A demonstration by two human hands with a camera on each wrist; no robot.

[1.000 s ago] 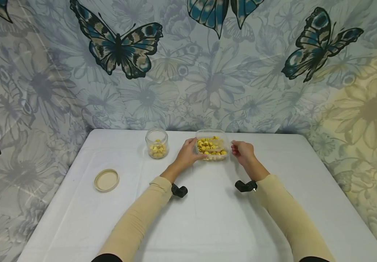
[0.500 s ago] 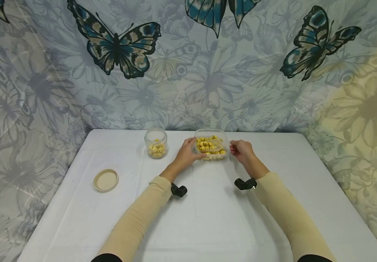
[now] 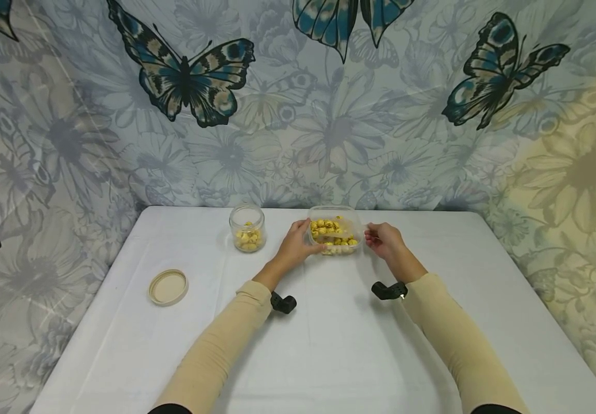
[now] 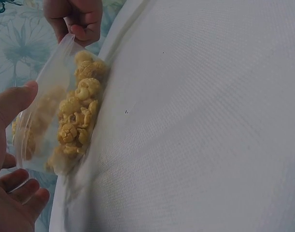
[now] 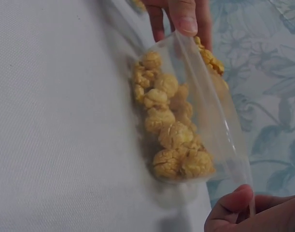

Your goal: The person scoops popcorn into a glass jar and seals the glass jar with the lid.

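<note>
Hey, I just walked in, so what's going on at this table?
A person has both hands on a clear container of yellow popcorn. Their left hand holds its left side, while the right hand pinches its right edge. The container sits near the far edge of the white table. To its left stands an open clear jar, partly filled with more popcorn. A round cream lid lies apart from the jar, nearer the person.

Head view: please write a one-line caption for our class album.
Hands grasp a clear tub of popcorn, with an open jar and round lid on the white tablecloth.
</note>
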